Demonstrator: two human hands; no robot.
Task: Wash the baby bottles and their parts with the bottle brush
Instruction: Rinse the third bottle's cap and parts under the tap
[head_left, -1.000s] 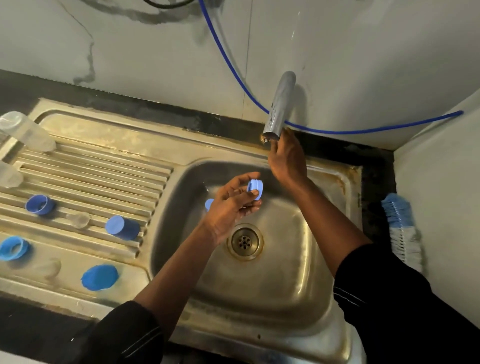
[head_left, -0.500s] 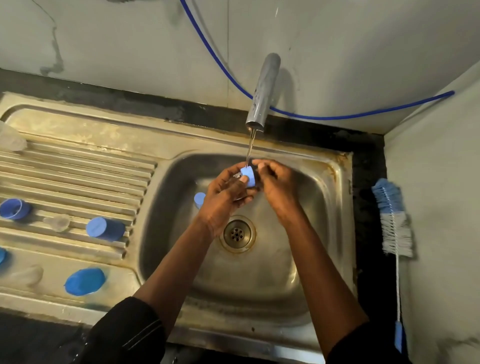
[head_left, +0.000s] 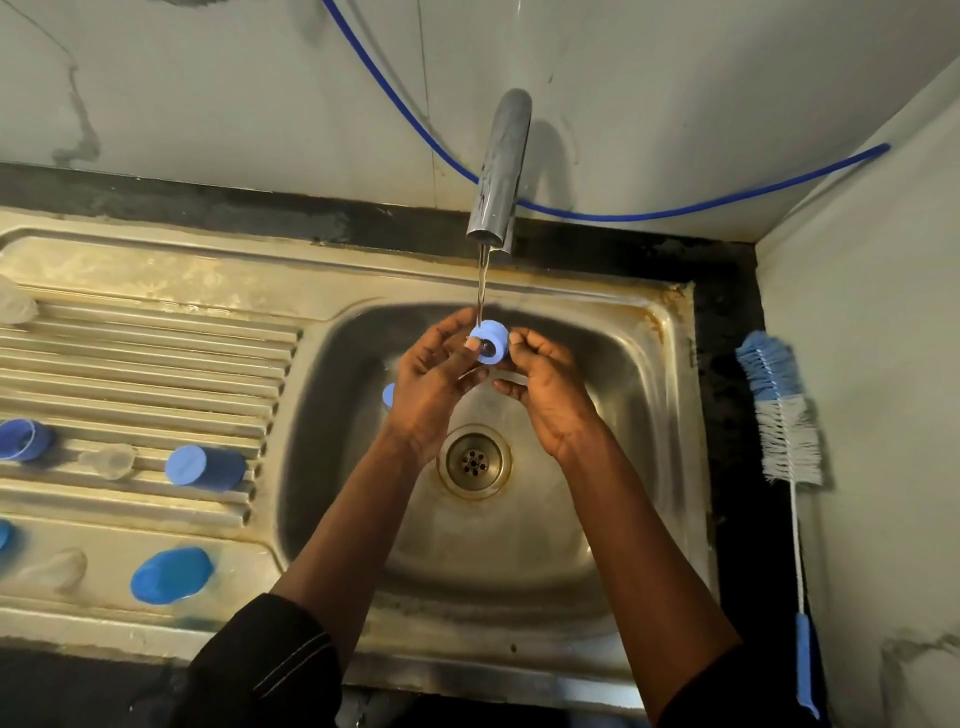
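Note:
Over the sink basin (head_left: 613, 519), my left hand (head_left: 434, 384) and my right hand (head_left: 545, 387) together pinch a small blue bottle collar ring (head_left: 492, 343) under the thin water stream from the steel tap (head_left: 498, 171). Another blue part (head_left: 388, 395) peeks out behind my left hand in the basin. The bottle brush (head_left: 782, 415), with blue and white bristles, lies on the dark counter to the right of the sink, its blue handle end (head_left: 805, 670) nearer to me.
On the ribbed drainboard (head_left: 156, 364) at left lie a blue cap (head_left: 205, 467), a blue lid (head_left: 171, 574), a blue ring (head_left: 21, 439), clear teats (head_left: 106, 460) and a clear bottle end (head_left: 15, 309). A blue hose (head_left: 675, 210) runs along the wall. The drain (head_left: 474, 460) sits mid-basin.
My right hand left the tap and came down to the blue ring held by my left hand. Water now runs onto the ring.

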